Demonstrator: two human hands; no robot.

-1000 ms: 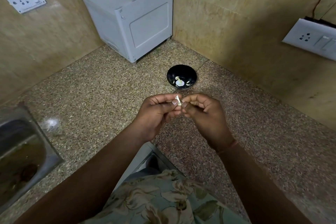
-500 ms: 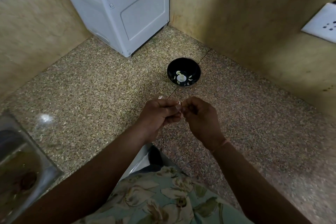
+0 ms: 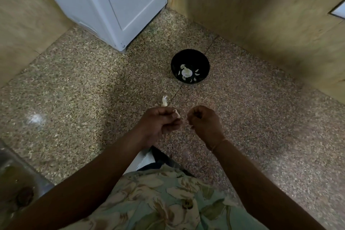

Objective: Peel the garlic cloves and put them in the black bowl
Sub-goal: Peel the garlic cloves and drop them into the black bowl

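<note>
Your left hand (image 3: 160,123) has its fingers curled and clamped on a garlic clove (image 3: 177,113), whose pale tip shows just past your thumb. Your right hand (image 3: 203,123) sits just beside it, fingers bunched together and pinching what looks like a thin strip of skin (image 3: 185,121), though it is blurred. A loose peel (image 3: 164,101) lies on the counter (image 3: 74,89) just beyond your left fingertips. The black bowl (image 3: 202,59), holding pale pieces, stands farther ahead of your fingers.

glossy black bowl (image 3: 190,58), speckled polished stone counter (image 3: 74,89)
</note>
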